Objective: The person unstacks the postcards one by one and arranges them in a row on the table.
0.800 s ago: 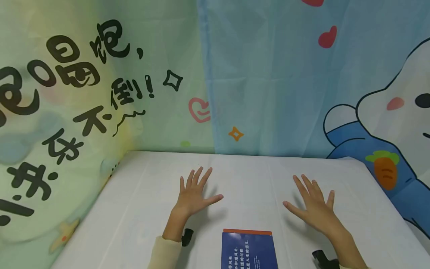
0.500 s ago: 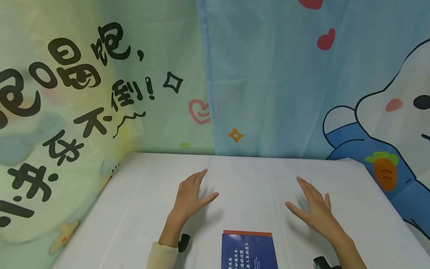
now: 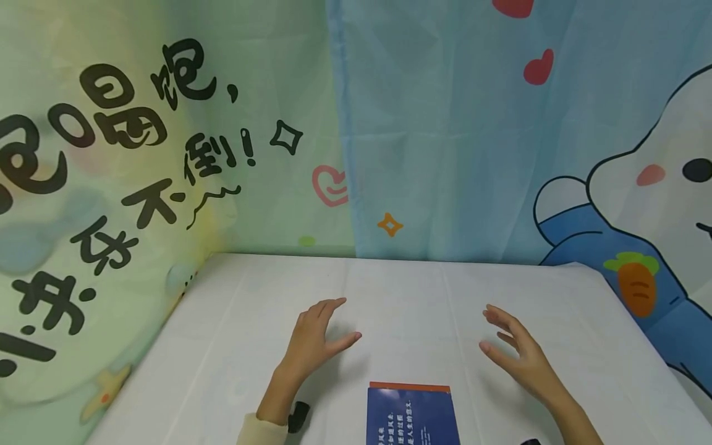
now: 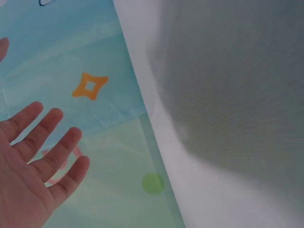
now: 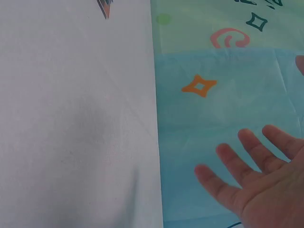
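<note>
In the head view a dark blue book [image 3: 411, 417] with white characters and an orange top edge lies at the bottom middle, partly cut off by the frame. My left hand [image 3: 311, 343] hovers over the table to the book's upper left, thumb apart from loosely bent fingers, holding nothing. To the upper right of the book, my right hand [image 3: 523, 358] is also raised, its fingers relaxed and its palm turned inward. The left wrist view shows the left hand [image 4: 33, 166] with spread fingers and a bare palm. Likewise bare is the right hand [image 5: 261, 175] in the right wrist view.
A white-covered table [image 3: 406, 309] spreads under both hands. Behind it hangs a printed cloth backdrop [image 3: 434, 123], with another green-yellow printed cloth [image 3: 139, 259] along the left side. A black wrist device [image 3: 298, 417] sits at the left wrist.
Both hands have gone from widely spread fingers to looser, gently bent ones. They have also come slightly down and nearer in the head view. The book stays where it was.
</note>
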Motion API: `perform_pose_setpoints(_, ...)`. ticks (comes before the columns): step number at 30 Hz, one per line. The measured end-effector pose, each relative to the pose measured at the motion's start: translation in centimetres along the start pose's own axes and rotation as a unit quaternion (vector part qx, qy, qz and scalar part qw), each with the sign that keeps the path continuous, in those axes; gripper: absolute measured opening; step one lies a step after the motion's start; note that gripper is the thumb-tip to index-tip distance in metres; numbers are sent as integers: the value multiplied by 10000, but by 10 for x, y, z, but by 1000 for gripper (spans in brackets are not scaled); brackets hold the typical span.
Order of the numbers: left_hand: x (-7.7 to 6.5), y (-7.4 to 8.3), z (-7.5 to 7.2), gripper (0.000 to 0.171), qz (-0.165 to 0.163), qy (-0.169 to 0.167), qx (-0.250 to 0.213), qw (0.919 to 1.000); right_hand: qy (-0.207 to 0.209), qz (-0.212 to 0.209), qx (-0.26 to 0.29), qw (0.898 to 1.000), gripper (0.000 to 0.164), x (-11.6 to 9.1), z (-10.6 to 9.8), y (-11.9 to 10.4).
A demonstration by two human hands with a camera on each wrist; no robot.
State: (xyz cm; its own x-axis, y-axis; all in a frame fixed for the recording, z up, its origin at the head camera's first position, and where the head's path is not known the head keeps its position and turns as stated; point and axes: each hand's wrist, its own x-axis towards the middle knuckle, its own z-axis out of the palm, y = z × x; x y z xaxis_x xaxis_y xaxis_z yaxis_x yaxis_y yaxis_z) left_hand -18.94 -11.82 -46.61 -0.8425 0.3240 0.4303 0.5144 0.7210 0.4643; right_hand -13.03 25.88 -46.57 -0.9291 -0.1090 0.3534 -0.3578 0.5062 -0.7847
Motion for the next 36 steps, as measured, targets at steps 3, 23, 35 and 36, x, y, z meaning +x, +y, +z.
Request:
perform_pose_setpoints(3,-3,1,-1,67,-26,-31,-112,9999,-70,-314,401,9987,63,-3,3,-1)
perform_pose_setpoints(23,-27,12,-9,62,-167,-564,-899,9942,-812,-522,1196,9881,59,-17,17,1)
perform_pose_setpoints(35,-43,24,-5,66,-11,-1033,-676,9923,-1123,-627,1568,9792,49,-20,31,9)
perform_pose_setpoints(36,-44,25,-4,66,1,-1068,-665,9921,-1151,-630,1585,9786,48,-20,32,9)
